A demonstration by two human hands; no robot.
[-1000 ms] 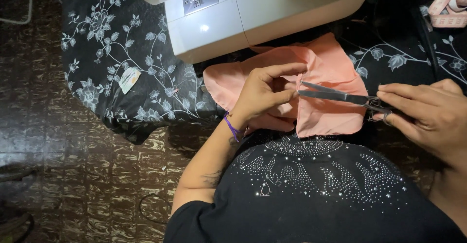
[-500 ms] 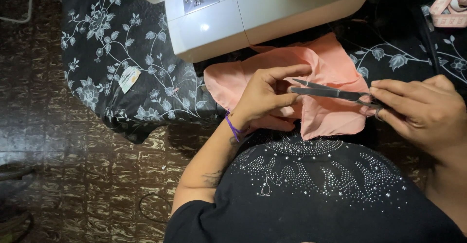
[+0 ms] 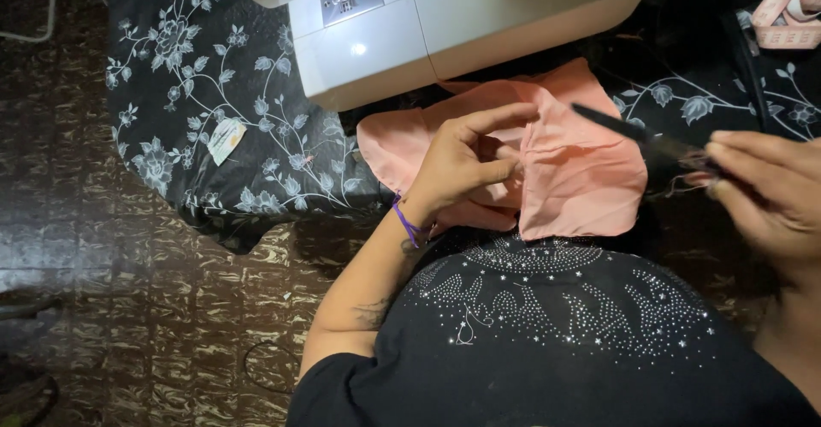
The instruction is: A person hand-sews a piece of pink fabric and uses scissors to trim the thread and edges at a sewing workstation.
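Pink cotton-like fabric piece [image 3: 573,170] is lying on the table in front of the white sewing machine [image 3: 445,25], partly over the black tablecloth with a pale flower and leaf print [image 3: 214,128] and reaching down to the person's black top with small shiny studs [image 3: 556,307]. The left hand [image 3: 466,166] is resting on the fabric; its thumb and middle fingers are pinching a fold near the middle, while the forefinger is pointing out straight to the right. A purple band [image 3: 409,224] is sitting around this wrist.

The right hand [image 3: 761,192] is closing around the handles of the dark metal scissors [image 3: 637,132]. The blades are pointing up and to the left, over the right edge of the fabric. They are looking closed together, but the picture is blurred there, so this is not sure. The scissors are well apart from the left hand.

A small pale paper label [image 3: 225,139] is lying on the tablecloth, left of the machine. A pink strap with a pattern [image 3: 787,17] is lying at the upper right corner. Under the table edge, the dark brown patterned floor [image 3: 128,307] is showing.
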